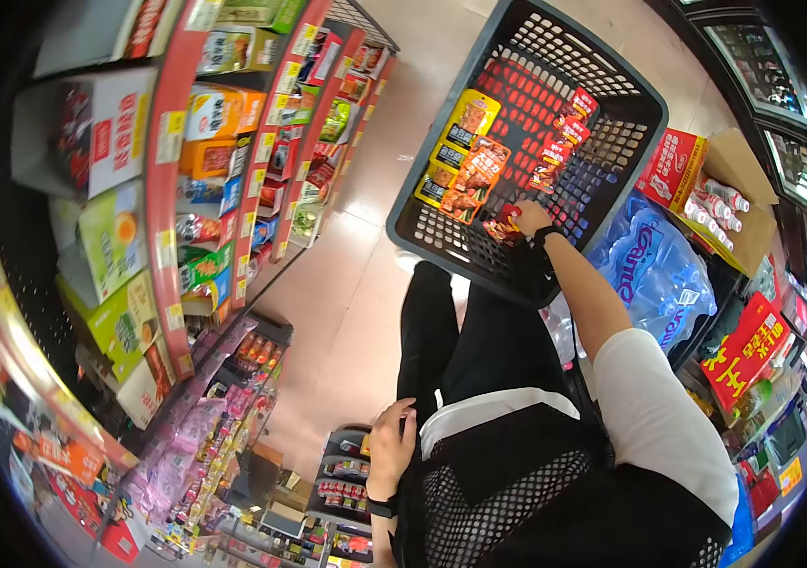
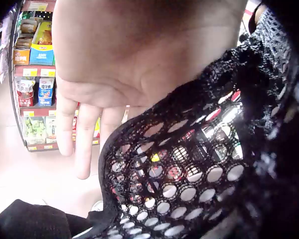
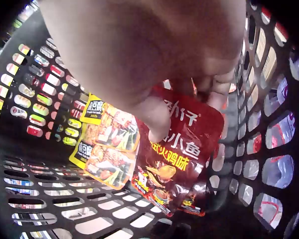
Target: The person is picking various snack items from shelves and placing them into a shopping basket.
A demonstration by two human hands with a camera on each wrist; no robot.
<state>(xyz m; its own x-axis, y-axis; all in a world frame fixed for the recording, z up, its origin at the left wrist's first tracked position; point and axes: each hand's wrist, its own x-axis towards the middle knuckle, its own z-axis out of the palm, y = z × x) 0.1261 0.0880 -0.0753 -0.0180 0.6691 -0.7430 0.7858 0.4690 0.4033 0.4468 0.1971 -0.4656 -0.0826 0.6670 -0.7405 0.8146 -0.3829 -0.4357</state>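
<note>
A black slatted shopping basket (image 1: 422,225) with snack packets inside is in front of the person. My right hand (image 1: 533,219) reaches into its near end and pinches a dark red snack packet (image 3: 187,132), thumb on the printed front, other fingers mostly hidden behind. More red packets (image 1: 562,142) run in a row along the basket's right side. Yellow packets (image 1: 470,123) and orange packets (image 1: 479,170) lie to the left. My left hand (image 1: 391,450) hangs beside the black mesh garment (image 2: 174,174), holding nothing, with its fingers loosely extended in the left wrist view.
Shelves (image 1: 167,189) packed with snacks line the left side. At right stand a wrapped pack of bottles (image 1: 654,275) and an open carton (image 1: 739,189) holding small bottles. Pale tiled floor (image 1: 342,293) runs between shelves and basket.
</note>
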